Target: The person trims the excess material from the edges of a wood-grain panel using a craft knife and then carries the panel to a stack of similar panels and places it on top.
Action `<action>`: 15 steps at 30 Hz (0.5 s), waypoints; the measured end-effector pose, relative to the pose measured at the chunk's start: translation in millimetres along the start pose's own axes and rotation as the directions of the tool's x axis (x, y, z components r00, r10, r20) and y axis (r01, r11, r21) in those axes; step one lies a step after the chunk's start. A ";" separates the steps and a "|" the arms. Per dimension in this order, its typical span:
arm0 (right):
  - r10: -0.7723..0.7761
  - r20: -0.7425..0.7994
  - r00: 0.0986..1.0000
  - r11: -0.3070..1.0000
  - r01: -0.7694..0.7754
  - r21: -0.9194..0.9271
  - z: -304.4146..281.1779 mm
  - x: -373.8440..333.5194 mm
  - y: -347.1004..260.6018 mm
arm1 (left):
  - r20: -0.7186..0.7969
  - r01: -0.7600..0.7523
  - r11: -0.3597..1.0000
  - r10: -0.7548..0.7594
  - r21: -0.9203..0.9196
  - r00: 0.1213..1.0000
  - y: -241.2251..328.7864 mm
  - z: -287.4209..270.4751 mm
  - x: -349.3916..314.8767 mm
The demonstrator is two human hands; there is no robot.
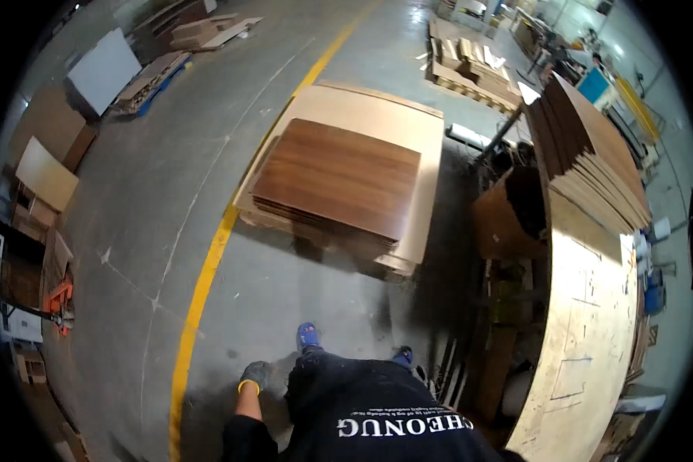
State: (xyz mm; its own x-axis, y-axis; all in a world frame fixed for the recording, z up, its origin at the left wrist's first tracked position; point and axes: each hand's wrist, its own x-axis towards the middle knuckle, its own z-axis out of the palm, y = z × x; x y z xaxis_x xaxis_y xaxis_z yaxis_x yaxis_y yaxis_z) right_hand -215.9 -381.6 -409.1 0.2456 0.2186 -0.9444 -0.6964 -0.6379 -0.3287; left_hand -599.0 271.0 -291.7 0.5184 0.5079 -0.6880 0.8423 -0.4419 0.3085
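Note:
My left hand, in a dark grey glove with a yellow cuff, hangs low beside my body over the floor. It touches nothing that I can see, and its fingers are too small and dark to make out. My right hand is out of sight. Ahead of me a stack of dark brown wood-grain panels lies on a larger pale board, which rests raised above the floor. Both stand apart from my hand.
A yellow floor line runs along my left. At right stands a long wooden bench bearing stacked brown panels. A cardboard box is by it. Pallets with boards lie far right; an orange pallet jack is far left.

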 end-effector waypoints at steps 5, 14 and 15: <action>-0.292 -0.037 0.956 0.901 0.262 -0.347 119.3 -15.4 -188.7 | 0.047 0.522 0.578 -0.641 -0.628 0.766 14.1 -112.0 -90.3; -0.647 0.005 0.762 0.624 0.533 -0.572 365.9 -157.3 -566.5 | 0.075 0.237 0.326 -0.439 -0.915 0.896 79.9 -257.1 -24.1; -0.613 0.016 0.790 0.598 0.477 -0.644 366.5 -136.6 -570.8 | 0.053 0.209 0.394 -0.372 -0.895 0.927 88.9 -274.9 4.0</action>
State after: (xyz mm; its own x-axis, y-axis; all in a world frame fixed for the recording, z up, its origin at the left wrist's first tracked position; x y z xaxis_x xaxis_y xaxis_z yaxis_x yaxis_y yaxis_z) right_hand -99.1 223.4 -94.1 0.6102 0.5753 -0.5446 0.1344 -0.7527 -0.6445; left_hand -481.6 437.0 -86.5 0.1590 0.5961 -0.7870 0.5724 0.5939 0.5654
